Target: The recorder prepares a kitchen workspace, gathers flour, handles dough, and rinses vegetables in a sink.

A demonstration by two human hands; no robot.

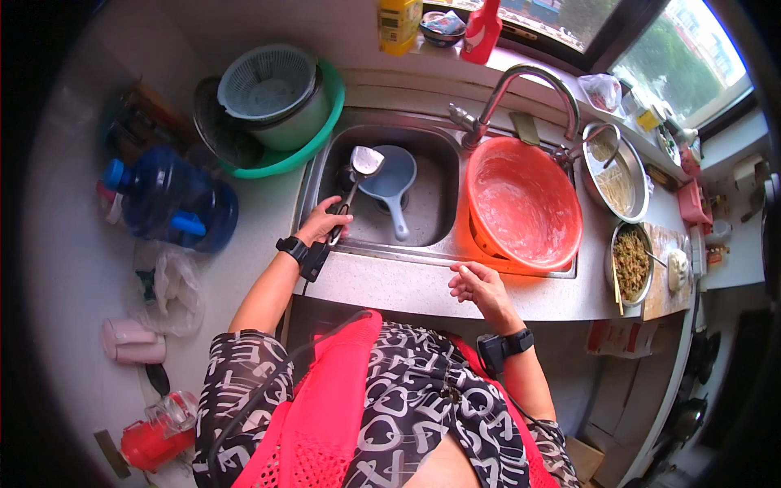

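At the left rim of the steel sink, my left hand holds the dark handle of a metal wok spatula. The spatula's blade points away from me, over the sink basin. Below it in the basin lies a grey-blue plastic water ladle, its handle towards me. My right hand is empty, fingers apart and slightly bent, over the counter's front edge. Just beyond that hand stands an orange plastic basin with whitish residue inside. A curved chrome faucet rises behind the basin.
On the left are a green basin of stacked pots and a colander, plus a blue water jug. To the right stand a steel bowl of noodle-like strands, a bowl of filling and dough on a wooden board.
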